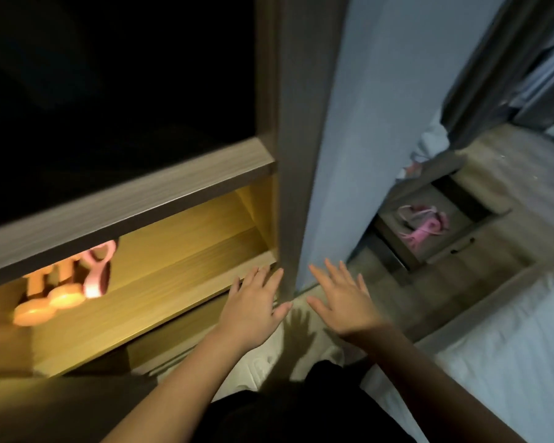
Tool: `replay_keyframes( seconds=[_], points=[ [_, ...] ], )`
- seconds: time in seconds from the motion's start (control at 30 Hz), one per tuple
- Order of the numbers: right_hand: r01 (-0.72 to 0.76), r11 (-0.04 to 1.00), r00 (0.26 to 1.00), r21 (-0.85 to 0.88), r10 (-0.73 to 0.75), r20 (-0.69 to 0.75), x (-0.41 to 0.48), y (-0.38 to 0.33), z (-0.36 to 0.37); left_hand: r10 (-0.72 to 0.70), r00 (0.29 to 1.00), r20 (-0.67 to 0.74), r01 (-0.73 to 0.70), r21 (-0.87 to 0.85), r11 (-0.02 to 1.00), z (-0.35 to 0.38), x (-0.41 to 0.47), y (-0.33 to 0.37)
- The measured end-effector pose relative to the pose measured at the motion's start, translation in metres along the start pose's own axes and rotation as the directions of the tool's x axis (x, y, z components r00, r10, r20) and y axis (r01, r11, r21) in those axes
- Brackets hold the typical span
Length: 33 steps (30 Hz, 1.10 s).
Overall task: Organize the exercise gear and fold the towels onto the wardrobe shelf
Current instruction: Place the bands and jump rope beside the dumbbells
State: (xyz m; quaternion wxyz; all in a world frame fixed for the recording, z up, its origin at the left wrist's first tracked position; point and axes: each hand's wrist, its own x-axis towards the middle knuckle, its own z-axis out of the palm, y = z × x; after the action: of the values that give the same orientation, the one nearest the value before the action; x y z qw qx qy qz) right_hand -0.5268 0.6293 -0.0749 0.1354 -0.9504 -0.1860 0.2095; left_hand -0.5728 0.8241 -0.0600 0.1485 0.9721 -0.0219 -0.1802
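- The wardrobe (288, 155) stood in front of me, its frame a grey-brown wood grain.
- Its upper compartment (109, 91) was black with shadow above a thick shelf board (135, 199).
- Warm yellow light filled the lower shelf (179, 276) beneath that board.
- To my right rose a pale blue-grey panel (381, 107).
- Beyond it lay a wood-toned floor (509, 174), blurred, and a low unit with an open drawer (480, 241).
- White bedding (509, 346) spread at my lower right.

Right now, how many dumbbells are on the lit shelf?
2 at the lit shelf's left end: one dumbbell far left, the other just right of it. The board above hides their tops; more may be hidden.
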Motion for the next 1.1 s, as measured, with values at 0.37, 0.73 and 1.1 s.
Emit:
replay_keyframes(
  seconds=[0.37, 0.73, 1.1],
  points=[
    [-0.273, 0.957, 0.943, 0.102, 0.287, -0.167, -0.014, 0.221, -0.081, 0.226, 0.972, 0.055, -0.228, 0.02, 0.974, 0.006, 0.159, 0.19],
    [-0.505, 0.837, 0.849, 0.208, 0.526, -0.055, 0.035, 0.356, -0.11, 0.278, 0.93, 0.24, -0.293, 0.03, 0.956, 0.034, 0.324, 0.273],
    [-0.574, 0.72, 0.806, 0.39, 0.581, 0.112, 0.182, 0.477, -0.096, 0.291, 0.857, 0.424, -0.354, 0.075, 0.932, 0.103, 0.536, 0.354]
  ],
)
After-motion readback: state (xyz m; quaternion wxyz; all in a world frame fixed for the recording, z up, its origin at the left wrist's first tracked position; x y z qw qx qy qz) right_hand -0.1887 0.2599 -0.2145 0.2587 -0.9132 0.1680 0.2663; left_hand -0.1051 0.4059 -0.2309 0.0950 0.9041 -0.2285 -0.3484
